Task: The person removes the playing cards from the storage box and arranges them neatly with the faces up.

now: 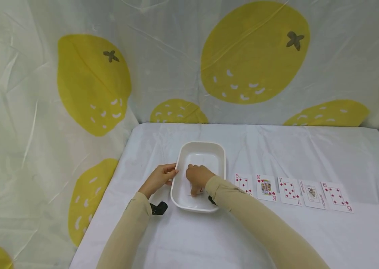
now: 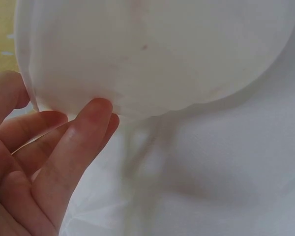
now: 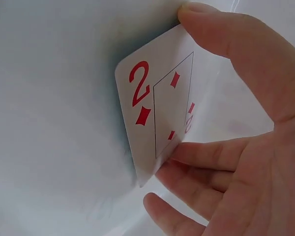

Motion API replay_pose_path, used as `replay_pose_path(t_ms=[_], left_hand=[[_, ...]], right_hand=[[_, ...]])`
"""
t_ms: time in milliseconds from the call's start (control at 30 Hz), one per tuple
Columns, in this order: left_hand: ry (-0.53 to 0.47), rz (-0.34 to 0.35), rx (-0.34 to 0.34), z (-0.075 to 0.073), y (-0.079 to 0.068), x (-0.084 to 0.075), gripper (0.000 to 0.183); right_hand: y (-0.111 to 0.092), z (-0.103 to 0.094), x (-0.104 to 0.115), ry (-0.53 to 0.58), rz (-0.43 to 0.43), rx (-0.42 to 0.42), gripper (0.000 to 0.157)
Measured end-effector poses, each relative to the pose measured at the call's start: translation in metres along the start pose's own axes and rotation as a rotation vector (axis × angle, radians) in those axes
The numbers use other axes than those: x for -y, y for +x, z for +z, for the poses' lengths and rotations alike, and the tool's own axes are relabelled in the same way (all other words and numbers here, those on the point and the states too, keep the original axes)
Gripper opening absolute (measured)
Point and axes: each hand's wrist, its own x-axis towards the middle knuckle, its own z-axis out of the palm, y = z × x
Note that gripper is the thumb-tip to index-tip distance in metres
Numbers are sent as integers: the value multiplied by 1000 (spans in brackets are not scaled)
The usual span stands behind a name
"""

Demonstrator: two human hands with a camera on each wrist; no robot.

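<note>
A white rectangular tray [image 1: 199, 207] with rounded corners stands on the table. My left hand [image 1: 160, 178] holds its left rim, the fingers bent; in the left wrist view the thumb [image 2: 83, 132] lies against the pale outer wall. Inside the tray, my right hand [image 1: 199, 178] grips a two of diamonds playing card [image 3: 162, 98] by opposite edges, thumb at one end and fingers at the other. The card stands tilted close against the tray's smooth inner surface, face toward the right wrist camera. In the head view the hand covers most of the card.
Right of the tray lies a row of face-up cards: a five of diamonds [image 1: 242, 182], a king of hearts [image 1: 266, 188], a seven of diamonds [image 1: 289, 191], a joker [image 1: 312, 194] and a six of diamonds [image 1: 336, 197]. A lemon-print curtain [image 1: 172, 74] hangs behind the white-covered table [image 1: 189, 239].
</note>
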Motion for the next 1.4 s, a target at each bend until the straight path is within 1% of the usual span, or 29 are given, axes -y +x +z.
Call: replay_pose_path(t_ms=[200,367,400,467,600,667,767,867,1000,1133,1200,1300,1400], left_hand=[[-4,13,-3,1,-4,-5,42],[-4,11,-3,1,-2,-1,41],[-6,9,-8,2,0,2,41],[-10,6,-22,2,4,9,40],[-21,-15,-57,1,13,25,40],[-17,-16,-70,2,14,28,40],[-11,-17,-77,2,14,29,39],[-13,-13,-58,3,7,16,40],[-24,-7,-29,3,-3,0,40],[-31,-8,-27,3,-4,0,40],[-33,-12,-33,3,-5,-1,40],[-37,-13,-31,3,-6,-2,40],[-38,-11,-19,2,-6,-2,41]], right_hand=[[-2,-4,0,8,0,-35,45],[-7,-14,-3,34,-4,-61,43],[-8,-16,-5,32,-3,-64,44],[-11,-21,-9,26,-3,-74,48],[-21,-33,-19,44,-1,-84,63],[-29,-39,-25,36,-6,-90,69],[-42,-46,-35,18,-27,-106,74],[-56,-49,-49,23,-44,-111,78],[-74,-47,-70,38,-52,-135,81],[-95,-37,-95,62,-47,-188,80],[-106,-32,-108,93,-32,-202,80],[-124,-23,-126,131,1,-206,83],[-142,-16,-141,157,56,-192,86]])
